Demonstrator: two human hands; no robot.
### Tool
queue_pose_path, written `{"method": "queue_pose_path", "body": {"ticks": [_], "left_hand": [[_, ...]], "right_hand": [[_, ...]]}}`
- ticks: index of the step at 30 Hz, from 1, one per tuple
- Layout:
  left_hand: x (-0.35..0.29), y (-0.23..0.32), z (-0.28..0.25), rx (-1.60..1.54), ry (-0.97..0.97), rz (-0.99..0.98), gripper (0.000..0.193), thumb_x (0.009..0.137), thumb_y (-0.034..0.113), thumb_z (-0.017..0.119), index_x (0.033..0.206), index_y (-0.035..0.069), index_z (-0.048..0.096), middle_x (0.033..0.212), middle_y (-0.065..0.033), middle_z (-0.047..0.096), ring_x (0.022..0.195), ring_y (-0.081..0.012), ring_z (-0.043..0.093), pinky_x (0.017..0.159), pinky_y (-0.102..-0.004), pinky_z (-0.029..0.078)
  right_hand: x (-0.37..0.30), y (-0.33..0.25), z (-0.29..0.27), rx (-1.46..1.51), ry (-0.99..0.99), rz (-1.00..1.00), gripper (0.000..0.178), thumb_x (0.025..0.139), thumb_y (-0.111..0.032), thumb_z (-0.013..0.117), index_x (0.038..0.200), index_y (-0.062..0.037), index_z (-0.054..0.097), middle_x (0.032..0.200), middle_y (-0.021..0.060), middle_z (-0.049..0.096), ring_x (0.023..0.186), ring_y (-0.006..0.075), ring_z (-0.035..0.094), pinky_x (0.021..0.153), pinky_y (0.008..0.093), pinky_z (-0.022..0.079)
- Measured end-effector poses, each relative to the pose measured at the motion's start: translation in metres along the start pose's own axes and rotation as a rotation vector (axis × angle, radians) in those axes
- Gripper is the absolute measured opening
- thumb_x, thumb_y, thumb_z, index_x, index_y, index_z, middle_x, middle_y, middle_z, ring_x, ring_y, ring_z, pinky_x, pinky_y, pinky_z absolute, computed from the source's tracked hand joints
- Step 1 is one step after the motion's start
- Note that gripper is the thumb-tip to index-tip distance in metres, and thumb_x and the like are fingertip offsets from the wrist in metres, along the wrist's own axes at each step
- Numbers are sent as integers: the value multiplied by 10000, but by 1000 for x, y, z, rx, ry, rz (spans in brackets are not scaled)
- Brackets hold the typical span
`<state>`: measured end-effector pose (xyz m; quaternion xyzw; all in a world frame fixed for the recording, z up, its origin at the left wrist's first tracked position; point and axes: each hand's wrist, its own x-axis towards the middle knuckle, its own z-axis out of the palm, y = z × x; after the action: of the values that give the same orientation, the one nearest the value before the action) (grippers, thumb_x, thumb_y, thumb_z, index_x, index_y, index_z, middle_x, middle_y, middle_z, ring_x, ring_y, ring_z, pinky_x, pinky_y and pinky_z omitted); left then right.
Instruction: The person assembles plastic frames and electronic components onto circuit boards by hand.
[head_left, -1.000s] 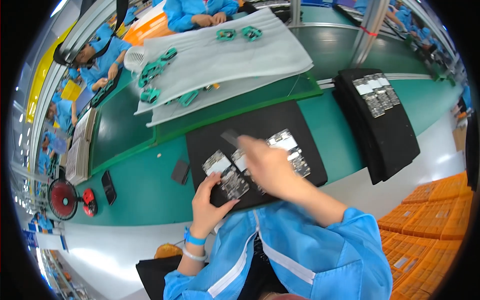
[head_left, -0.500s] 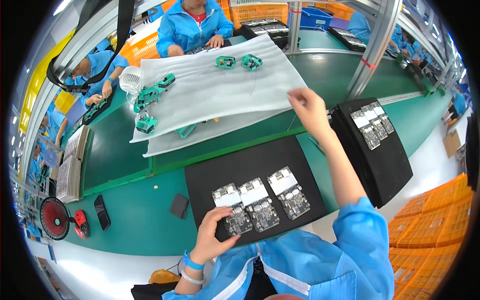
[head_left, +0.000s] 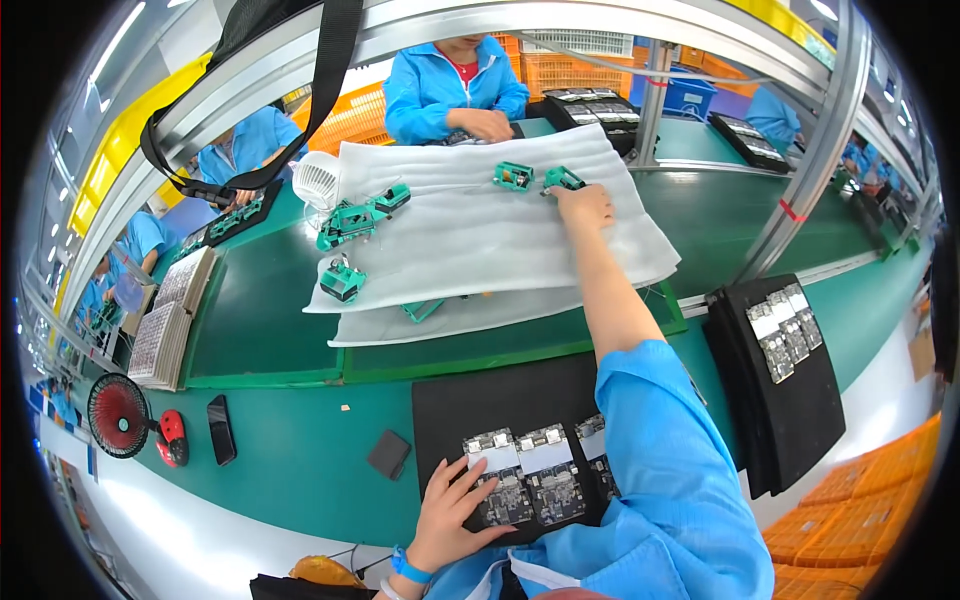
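My right hand [head_left: 585, 207] reaches far forward over a white foam sheet [head_left: 460, 235]. Its fingers are closed at a small green plastic frame [head_left: 563, 179], partly hidden by the hand. Another green frame [head_left: 514, 177] lies just left of it. My left hand [head_left: 455, 510] rests with fingers spread at the left edge of a circuit board [head_left: 505, 497] with a white patch. A second circuit board [head_left: 556, 490] lies beside that one on a black foam mat [head_left: 450, 400]. The third circuit board [head_left: 592, 440] is partly covered by my right sleeve.
More green parts [head_left: 347, 225] lie at the foam sheet's left. A black foam stack [head_left: 780, 400] at right bears several boards. A phone [head_left: 221, 430], a small fan [head_left: 117, 415] and a dark square object [head_left: 389, 454] sit at left. A co-worker [head_left: 455, 95] works across the bench.
My right hand has moved forward from the foam sheet's right edge to the green frame. My left hand stays at the left board. The whole view has shifted.
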<state>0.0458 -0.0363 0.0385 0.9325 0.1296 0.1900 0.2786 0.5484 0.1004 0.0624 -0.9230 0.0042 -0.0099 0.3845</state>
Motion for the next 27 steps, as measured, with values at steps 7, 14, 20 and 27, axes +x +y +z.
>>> {"method": "queue_pose_path", "body": {"ticks": [7,14,20,27], "left_hand": [[12,4,1,23,11,50,652,626,345,920,1169,57,701,1326,-115,638,1330,-374,499,1147,-577,307],[0,6,0,37,68,47,592,685,335,887,1151,23,697,1286,-134,658,1289,-349,554,1141,-554,332],[-18,8,-8,88,30,44,594,681,344,880,1139,12,696,1262,-156,661,1271,-358,564,1133,-545,346],[-19,-55,-27,334,506,-242,638,756,285,837,1272,3,590,1267,-229,586,1156,-427,538,995,-497,431]], "right_hand": [[29,27,-10,596,136,-268,868,664,-242,898,1328,-57,371,1185,189,622,1032,347,639,928,439,468],[-50,40,-117,1184,-714,-405,796,837,-97,784,1436,23,274,1157,198,629,929,280,702,764,379,583],[-151,74,-148,856,-1335,-211,662,835,-51,760,1385,37,404,1117,186,647,906,264,701,806,401,591],[-220,115,-116,502,-1390,-429,416,766,37,751,1138,7,568,1037,79,667,910,136,661,797,273,541]]}}
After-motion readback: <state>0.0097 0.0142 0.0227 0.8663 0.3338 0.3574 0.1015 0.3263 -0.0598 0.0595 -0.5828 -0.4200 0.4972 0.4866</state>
